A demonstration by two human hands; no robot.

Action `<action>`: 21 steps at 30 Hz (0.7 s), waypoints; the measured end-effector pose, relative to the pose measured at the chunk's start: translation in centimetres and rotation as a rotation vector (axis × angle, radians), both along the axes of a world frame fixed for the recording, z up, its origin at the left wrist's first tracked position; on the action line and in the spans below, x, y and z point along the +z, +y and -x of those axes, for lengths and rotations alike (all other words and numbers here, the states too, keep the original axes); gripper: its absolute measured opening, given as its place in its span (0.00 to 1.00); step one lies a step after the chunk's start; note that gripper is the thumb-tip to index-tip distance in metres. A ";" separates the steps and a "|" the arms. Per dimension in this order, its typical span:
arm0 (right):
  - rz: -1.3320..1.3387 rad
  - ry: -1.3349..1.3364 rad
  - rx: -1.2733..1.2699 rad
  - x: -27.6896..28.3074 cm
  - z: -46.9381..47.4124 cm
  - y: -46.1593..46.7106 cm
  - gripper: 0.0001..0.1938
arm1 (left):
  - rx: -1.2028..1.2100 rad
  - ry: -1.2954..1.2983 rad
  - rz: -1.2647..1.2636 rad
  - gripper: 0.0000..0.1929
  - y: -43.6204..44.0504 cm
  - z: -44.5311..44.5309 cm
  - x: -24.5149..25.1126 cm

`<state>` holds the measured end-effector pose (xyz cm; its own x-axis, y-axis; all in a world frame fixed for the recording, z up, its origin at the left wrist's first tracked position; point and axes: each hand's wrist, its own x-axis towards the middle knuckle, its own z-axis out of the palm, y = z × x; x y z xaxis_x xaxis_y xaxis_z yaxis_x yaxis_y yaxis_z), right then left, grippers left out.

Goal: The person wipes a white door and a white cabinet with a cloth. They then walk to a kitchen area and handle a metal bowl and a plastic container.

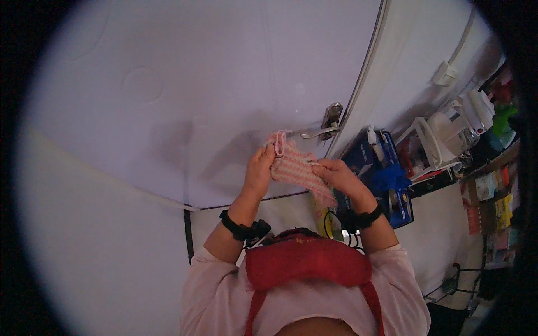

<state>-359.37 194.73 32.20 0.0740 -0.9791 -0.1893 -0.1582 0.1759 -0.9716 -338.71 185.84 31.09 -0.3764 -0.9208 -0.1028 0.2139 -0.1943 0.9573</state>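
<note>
A pink and cream striped knitted or crocheted cloth (296, 168) is stretched between my two hands in front of the door. My left hand (259, 170) grips its left end, with the thumb near a pink loop (279, 145) at the upper corner. My right hand (338, 176) pinches the cloth's right side, and a pointed part hangs down below it. Both wrists wear black bands. A red apron (309, 262) covers my chest.
A white door (168, 63) with a metal lever handle (321, 133) stands ahead. To the right are blue boxes (403, 208), a white-framed appliance (437, 140) and shelves with colourful packages (503, 212). A white socket box (445, 74) is on the wall.
</note>
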 end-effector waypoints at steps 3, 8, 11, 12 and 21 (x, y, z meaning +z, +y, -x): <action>-0.007 0.000 0.060 0.5 -0.4 0.2 0.14 | -0.037 0.264 0.007 0.17 0.6 0.4 -0.4; 0.115 0.097 0.040 0.7 -0.6 0.8 0.13 | 0.098 0.241 0.027 0.17 0.9 1.5 -0.8; 0.205 0.166 -0.015 0.0 0.0 0.7 0.13 | 0.090 0.048 0.125 0.15 0.9 1.2 -0.7; 0.172 0.130 -0.031 -0.3 0.3 0.6 0.13 | 0.080 -0.044 0.166 0.15 0.9 1.0 -0.6; 0.040 -0.413 -0.126 -1.0 2.1 0.0 0.16 | -0.228 0.079 0.142 0.22 2.7 3.1 -2.0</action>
